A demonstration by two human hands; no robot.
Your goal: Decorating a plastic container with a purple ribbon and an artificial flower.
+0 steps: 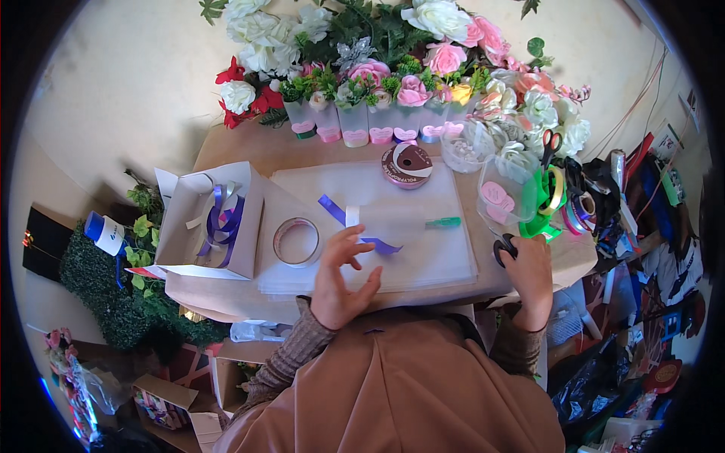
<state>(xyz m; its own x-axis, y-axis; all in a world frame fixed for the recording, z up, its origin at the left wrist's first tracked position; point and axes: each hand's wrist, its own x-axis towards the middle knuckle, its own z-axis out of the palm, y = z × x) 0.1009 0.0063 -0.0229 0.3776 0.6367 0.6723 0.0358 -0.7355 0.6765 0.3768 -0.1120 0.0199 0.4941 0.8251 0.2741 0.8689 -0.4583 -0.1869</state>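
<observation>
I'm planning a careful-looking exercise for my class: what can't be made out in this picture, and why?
All in the head view:
Whether the purple ribbon ends join: the frosted piece and left hand hide the middle.
What the black handles belong to: the right hand covers the rest.
White bits in the clear tub: too small.
Lower-left cardboard box: contents blurred.

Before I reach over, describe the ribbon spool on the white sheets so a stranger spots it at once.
On the brown-covered table, find the broad white sheets. Straddling their far edge is the round ribbon spool. Its dark maroon-brown face with a small central hole sets it apart from the pale tape roll, an open ring.
</observation>
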